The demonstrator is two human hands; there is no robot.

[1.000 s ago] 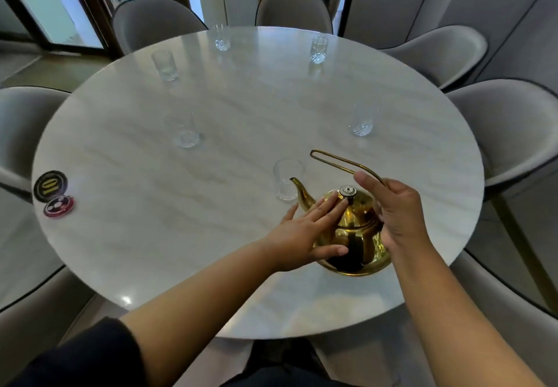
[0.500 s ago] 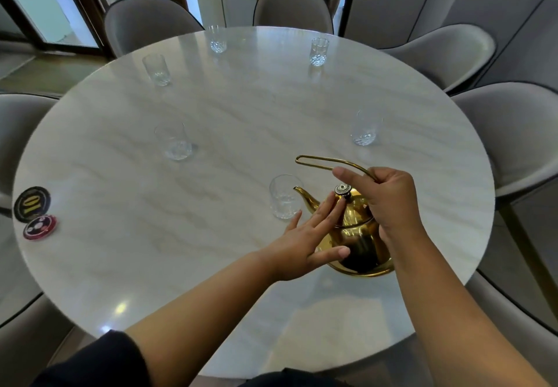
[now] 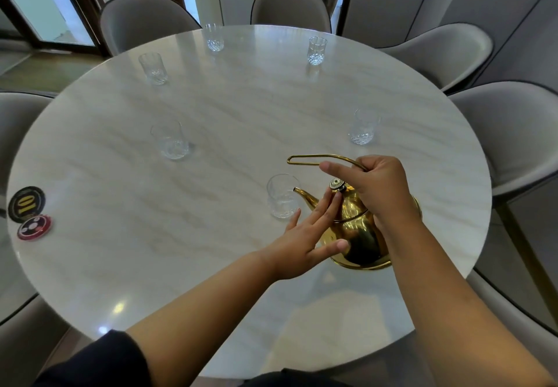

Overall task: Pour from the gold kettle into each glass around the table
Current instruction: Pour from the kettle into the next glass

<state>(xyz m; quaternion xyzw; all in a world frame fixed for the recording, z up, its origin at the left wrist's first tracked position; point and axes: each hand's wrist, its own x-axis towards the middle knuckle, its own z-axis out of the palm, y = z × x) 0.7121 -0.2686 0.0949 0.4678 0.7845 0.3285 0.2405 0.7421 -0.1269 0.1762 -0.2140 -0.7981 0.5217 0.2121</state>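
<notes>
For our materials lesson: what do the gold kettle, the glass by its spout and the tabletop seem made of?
Gold kettle: likely polished metal, gold finish; it mirrors its surroundings.
Glass by the spout: clear glass, see-through, with a cut-pattern base.
Tabletop: glossy pale marble or imitation; beige veins, light glints.

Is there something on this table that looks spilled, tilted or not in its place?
No spill shows on the table. Only two small discs look foreign to the setting: a black disc marked 10 and a red disc, close together at the left edge.
</notes>
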